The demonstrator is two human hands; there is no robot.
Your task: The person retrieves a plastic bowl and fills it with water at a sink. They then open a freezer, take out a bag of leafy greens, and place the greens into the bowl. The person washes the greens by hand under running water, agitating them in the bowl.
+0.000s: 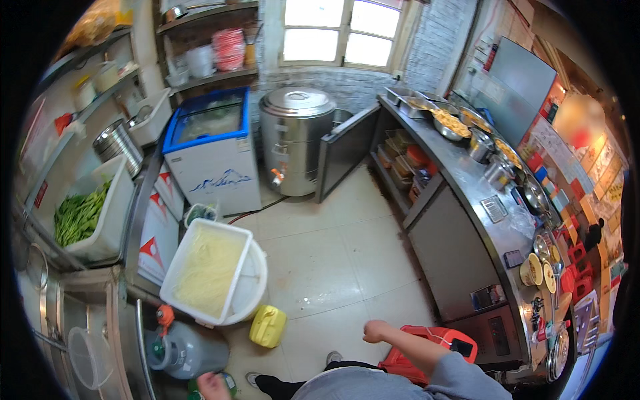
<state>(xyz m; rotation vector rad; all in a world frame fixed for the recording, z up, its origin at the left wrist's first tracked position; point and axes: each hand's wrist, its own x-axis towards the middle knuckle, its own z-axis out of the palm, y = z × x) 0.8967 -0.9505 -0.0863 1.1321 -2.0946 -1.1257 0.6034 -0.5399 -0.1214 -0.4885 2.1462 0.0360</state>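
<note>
My right hand [375, 331] hangs over the tiled floor with its fingers curled in, and nothing shows in it. Just beside that forearm, a red plastic container [417, 350] stands on the floor. Blurred at the bottom edge, my left hand [212, 386] is near a grey gas cylinder [192, 352] with an orange regulator [165, 316]; its fingers cannot be made out. A green round object [227, 384] is partly hidden behind that hand. Ahead on the left, a white tub [205, 270] of pale yellow shreds rests on a round white bin [257, 280]. Close to it stands a yellow jerrycan [268, 326].
A steel counter [465, 185] with food bowls runs along the right; its cabinet door [347, 150] hangs open into the walkway. At the back stand a steel boiler [297, 140] and a chest freezer [215, 170]. A tub of leafy greens [85, 212] and a sink [87, 310] line the left.
</note>
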